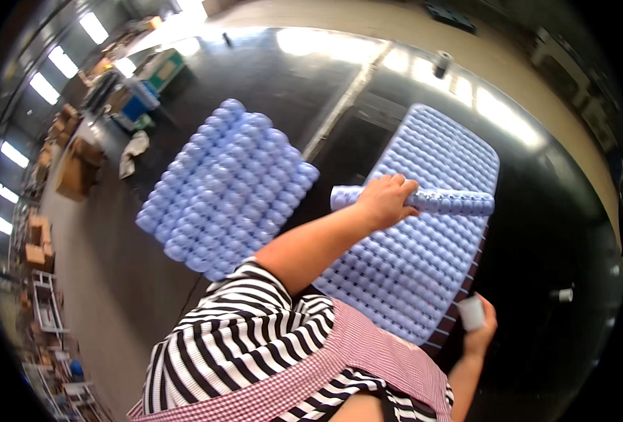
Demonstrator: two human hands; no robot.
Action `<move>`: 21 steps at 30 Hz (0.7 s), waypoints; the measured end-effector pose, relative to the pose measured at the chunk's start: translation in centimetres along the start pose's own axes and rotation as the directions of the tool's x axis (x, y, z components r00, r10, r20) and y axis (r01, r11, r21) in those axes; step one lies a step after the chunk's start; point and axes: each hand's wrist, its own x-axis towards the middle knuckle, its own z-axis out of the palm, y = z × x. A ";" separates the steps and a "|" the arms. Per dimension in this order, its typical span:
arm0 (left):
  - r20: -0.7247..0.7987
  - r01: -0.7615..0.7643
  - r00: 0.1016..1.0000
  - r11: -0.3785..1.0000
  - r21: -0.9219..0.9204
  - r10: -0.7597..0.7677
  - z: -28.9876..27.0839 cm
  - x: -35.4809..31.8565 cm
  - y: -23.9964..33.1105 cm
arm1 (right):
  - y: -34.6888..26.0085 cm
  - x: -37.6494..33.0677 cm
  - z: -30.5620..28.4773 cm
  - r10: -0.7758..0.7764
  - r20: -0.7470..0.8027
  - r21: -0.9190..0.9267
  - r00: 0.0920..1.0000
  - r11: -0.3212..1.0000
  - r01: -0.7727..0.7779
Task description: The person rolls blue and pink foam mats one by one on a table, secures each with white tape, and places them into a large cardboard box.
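A rolled-up blue bubbled mat (459,202) lies across a flat blue bubbled mat (424,253) on the dark table. My left hand (389,200) is closed around the roll, left of its middle, fingers wrapped over the top. Low on the right, my right hand (486,325) grips a small white cylinder-like item (472,314), slightly blurred, beside the flat mat's near right edge. Whether it is a roll or a cup I cannot tell. Left of my left forearm sits a pile of several blue bubbled rolls (230,186) side by side.
The glossy dark table (543,232) has a pale seam (347,98) across it. A dark cylinder (441,65) stands at the far edge, and a small white roll (563,295) lies at right. A white cloth (134,153) and cardboard boxes (79,169) are at left.
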 end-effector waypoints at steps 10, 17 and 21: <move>-0.671 0.764 0.620 0.505 0.400 -0.407 -22.7 -19.6 -5.8 | 9.1 -2.8 -15.6 0.264 -0.429 -0.158 0.864 0.920 -0.359; -0.648 0.801 0.594 0.421 0.425 -0.477 -21.5 -24.8 -12.7 | 9.5 -2.3 -15.1 0.267 -0.425 -0.098 0.865 0.936 -0.338; -0.685 0.603 0.715 0.621 0.501 -0.142 -18.8 -23.0 -9.8 | 9.7 -3.5 -15.9 0.335 -0.465 0.003 0.820 0.926 -0.377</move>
